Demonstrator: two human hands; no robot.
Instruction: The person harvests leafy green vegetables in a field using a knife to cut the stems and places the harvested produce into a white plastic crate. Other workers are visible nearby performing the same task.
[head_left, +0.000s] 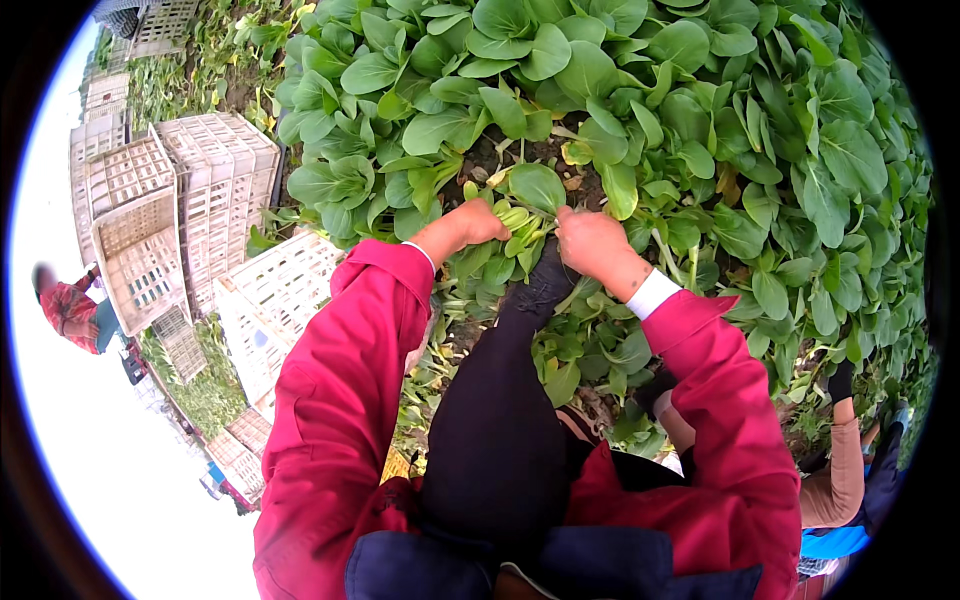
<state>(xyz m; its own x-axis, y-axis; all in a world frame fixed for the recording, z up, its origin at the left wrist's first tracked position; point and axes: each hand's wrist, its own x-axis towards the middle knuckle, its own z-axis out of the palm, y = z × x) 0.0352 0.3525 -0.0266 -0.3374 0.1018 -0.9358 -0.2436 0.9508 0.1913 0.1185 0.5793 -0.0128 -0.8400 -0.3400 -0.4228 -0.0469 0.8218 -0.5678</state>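
Note:
My left hand (480, 223) is closed around the pale green stalks of a cut leafy green plant (525, 225), which looks like bok choy. Close to its right, my right hand (592, 241) pinches the stem of a broad green leaf (537, 187) between thumb and fingers; whether this leaf is still joined to the plant cannot be told. Both hands are above my dark shoe and just in front of a patch of bare soil (551, 154). Dense growing greens (585, 71) stand beyond and to the right of the hands.
Stacked white plastic crates (225, 172) stand at the left, and another white crate (281, 292) lies close by my left arm. A person in a red checked top (71, 311) is at the far left. Another person's sleeved arm (836, 472) reaches into the greens at the lower right.

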